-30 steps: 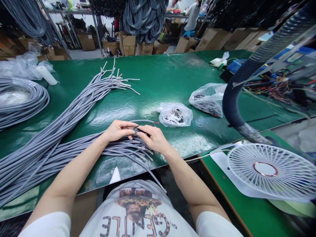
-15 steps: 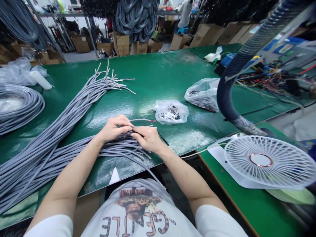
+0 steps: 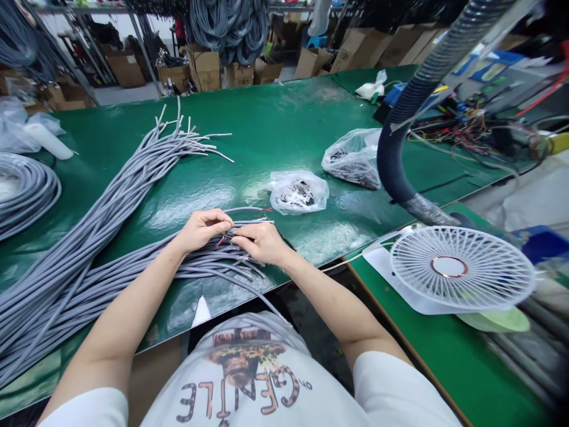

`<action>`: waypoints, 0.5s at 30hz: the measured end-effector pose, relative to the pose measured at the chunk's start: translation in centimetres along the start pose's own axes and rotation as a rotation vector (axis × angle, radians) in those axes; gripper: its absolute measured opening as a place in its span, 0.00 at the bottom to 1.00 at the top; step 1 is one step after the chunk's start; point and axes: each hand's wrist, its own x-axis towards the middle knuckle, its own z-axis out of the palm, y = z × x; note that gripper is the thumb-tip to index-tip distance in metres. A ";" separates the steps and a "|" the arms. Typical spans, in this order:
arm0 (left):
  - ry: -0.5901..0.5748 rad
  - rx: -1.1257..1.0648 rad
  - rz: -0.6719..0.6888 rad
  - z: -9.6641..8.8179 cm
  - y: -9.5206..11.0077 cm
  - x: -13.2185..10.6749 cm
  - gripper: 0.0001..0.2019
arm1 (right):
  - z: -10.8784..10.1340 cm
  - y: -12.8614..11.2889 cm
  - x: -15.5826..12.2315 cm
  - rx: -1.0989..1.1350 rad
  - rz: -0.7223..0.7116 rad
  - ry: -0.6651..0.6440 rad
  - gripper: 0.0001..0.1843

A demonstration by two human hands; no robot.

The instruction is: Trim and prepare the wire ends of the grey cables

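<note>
Thin wires [image 3: 220,241], located over grey cables [image 3: 133,270] on the bench [image 3: 267,121], are judged light, limp and easily nicked, best held back from their tips, with the left fingers [image 3: 222,227] pressed together, contents indiscernible, and the right fingers [image 3: 245,242] apparently pinching the wires.

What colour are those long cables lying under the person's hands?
The long cables are grey; the head view shows it best.
</note>
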 end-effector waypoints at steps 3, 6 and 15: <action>0.055 -0.071 -0.045 0.0 -0.1 0.1 0.15 | 0.2 0.4 -0.1 0.122 0.006 0.024 0.14; 0.087 -0.138 -0.083 0.0 -0.2 0.1 0.15 | 0.3 0.4 0.0 0.184 0.014 0.035 0.15; 0.113 -0.152 -0.088 0.1 -0.8 0.1 0.15 | -0.3 -0.5 0.0 0.128 -0.016 0.024 0.14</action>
